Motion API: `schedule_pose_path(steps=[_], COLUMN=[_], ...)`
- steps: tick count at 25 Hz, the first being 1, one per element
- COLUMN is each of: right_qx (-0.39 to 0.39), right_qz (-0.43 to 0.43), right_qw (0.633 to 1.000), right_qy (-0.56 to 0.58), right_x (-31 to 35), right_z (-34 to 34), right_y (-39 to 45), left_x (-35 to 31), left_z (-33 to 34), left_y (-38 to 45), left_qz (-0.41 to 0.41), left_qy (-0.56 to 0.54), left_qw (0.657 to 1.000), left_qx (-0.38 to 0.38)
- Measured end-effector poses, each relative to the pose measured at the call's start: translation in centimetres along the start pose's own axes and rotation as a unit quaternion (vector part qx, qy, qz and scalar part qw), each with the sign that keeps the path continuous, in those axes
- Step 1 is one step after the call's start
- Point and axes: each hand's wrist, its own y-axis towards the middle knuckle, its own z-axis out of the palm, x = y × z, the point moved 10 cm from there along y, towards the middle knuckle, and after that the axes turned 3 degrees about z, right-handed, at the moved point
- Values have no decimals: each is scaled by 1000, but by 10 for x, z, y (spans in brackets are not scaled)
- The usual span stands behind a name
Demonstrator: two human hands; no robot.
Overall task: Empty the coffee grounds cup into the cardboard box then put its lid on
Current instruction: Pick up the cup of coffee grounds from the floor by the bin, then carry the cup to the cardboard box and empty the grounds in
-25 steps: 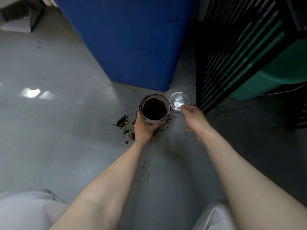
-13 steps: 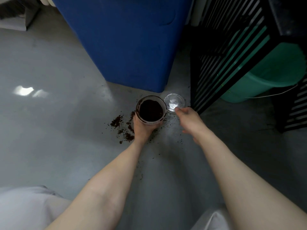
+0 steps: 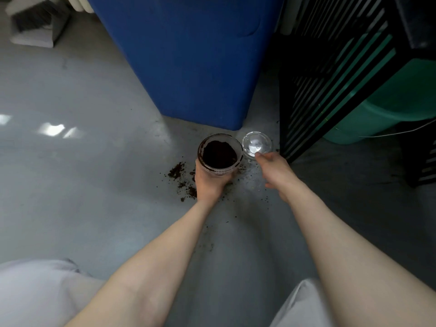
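A clear plastic cup (image 3: 219, 154) filled with dark coffee grounds stands upright low over the grey floor, and my left hand (image 3: 208, 182) wraps around its near side. Just right of the cup is its clear round lid (image 3: 256, 143), flat and low at the floor. My right hand (image 3: 274, 169) reaches to the lid, and its fingertips pinch the lid's near rim. Whether the lid rests on the floor or is lifted slightly, I cannot tell. No cardboard box is plainly recognisable in this view.
Spilled coffee grounds (image 3: 182, 179) are scattered on the floor left of and around the cup. A big blue bin (image 3: 188, 55) stands right behind it. A black slatted rack (image 3: 330, 74) with a green tub (image 3: 389, 107) is on the right. A pale open box (image 3: 31, 24) sits far left.
Only the camera view shifts a little. The cup, the lid and both hands keep the same places relative to each other.
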Motion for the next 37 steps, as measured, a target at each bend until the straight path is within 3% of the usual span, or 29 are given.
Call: schedule_pose_path(steps=[7, 13, 20, 28, 33, 37], right_qx=[-33, -22, -64, -22, 8, 40], right_qz=[-2, -3, -100, -144, -157, -197], right_qw=[999, 1000, 993, 989, 987, 979], right_qy=[5, 19, 15, -26, 27, 34], right_x=[26, 92, 230, 368, 453, 509], right_z=[5, -4, -81, -129, -125, -113], right_y=[-21, -98, -266, -448, -518, -543], left_x=[-55, -152, -321, -521, -590, -609], left_z=[-69, -130, -237, -385, -473, -524], left_y=[2, -21, -93, -156, -169, -183], left_qz=[36, 27, -12, 13, 15, 16], left_qy=[19, 35, 15, -2, 6, 41], left_qw=[999, 999, 999, 999, 1000, 998], left_qx=[-4, 19, 35, 31, 16, -42])
